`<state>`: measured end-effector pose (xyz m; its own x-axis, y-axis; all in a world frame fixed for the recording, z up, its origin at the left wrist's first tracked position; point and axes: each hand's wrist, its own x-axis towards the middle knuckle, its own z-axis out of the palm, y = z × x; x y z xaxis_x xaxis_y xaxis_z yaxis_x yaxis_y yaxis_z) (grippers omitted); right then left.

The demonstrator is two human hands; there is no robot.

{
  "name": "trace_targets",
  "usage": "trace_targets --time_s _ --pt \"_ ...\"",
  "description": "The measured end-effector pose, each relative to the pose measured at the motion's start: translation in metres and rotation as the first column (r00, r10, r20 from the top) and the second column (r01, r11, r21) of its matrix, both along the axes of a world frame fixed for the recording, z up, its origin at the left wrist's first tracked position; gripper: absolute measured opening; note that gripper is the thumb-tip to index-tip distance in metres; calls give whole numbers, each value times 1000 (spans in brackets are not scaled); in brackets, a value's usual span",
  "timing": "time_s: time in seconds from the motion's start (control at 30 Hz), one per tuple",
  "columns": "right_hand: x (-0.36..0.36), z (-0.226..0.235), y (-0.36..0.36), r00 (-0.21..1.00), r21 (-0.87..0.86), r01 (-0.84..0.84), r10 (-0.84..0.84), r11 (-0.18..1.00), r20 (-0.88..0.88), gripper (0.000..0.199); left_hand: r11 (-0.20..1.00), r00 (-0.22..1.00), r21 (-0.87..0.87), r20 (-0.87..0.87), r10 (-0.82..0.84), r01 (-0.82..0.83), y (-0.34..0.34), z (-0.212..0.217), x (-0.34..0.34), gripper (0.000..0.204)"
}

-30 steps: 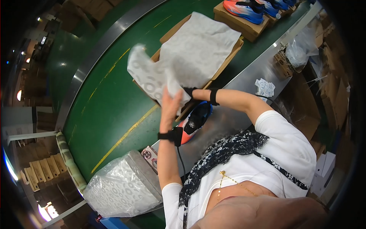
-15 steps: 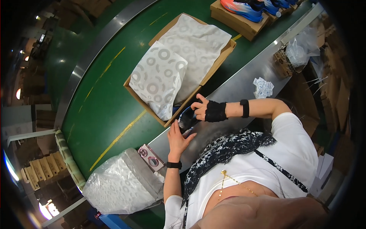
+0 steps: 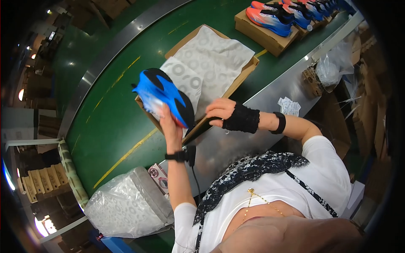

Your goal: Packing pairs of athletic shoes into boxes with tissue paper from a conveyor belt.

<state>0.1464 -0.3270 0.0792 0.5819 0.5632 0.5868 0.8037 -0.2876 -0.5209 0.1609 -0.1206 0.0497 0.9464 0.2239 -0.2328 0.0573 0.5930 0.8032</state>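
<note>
My left hand grips a blue sports shoe with a black and red sole, held up sole toward me over the near left corner of an open cardboard shoe box. White patterned tissue paper lines the box. My right hand, in a black lace wrist cover, hovers at the box's near edge, fingers curled; whether it holds anything I cannot tell. The box lies on a green conveyor belt.
Further boxes with orange and blue shoes lie up the belt. A grey metal bench runs along the belt, with paper slips and a clear bag. A plastic-wrapped stack of tissue paper lies at lower left beside a small card.
The tissue sheet I held up a second ago now lies in the box. My left hand has lifted the blue shoe from the bench up over the box.
</note>
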Motion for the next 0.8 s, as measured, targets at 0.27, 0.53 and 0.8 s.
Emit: trace_targets --time_s 0.27,0.53,0.8 --pt "1 -80 -46 450 -61 180 -138 982 -882 42 898 731 -187 -526 -433 398 -8 -98 40 48" --pt "44 -78 -5 155 -55 623 -192 781 -969 52 977 969 184 -241 -60 106 32 -67 -6 34" --pt "28 -133 37 904 -387 413 -317 825 289 53 852 871 515 -372 320 -93 78 -64 -56 62"
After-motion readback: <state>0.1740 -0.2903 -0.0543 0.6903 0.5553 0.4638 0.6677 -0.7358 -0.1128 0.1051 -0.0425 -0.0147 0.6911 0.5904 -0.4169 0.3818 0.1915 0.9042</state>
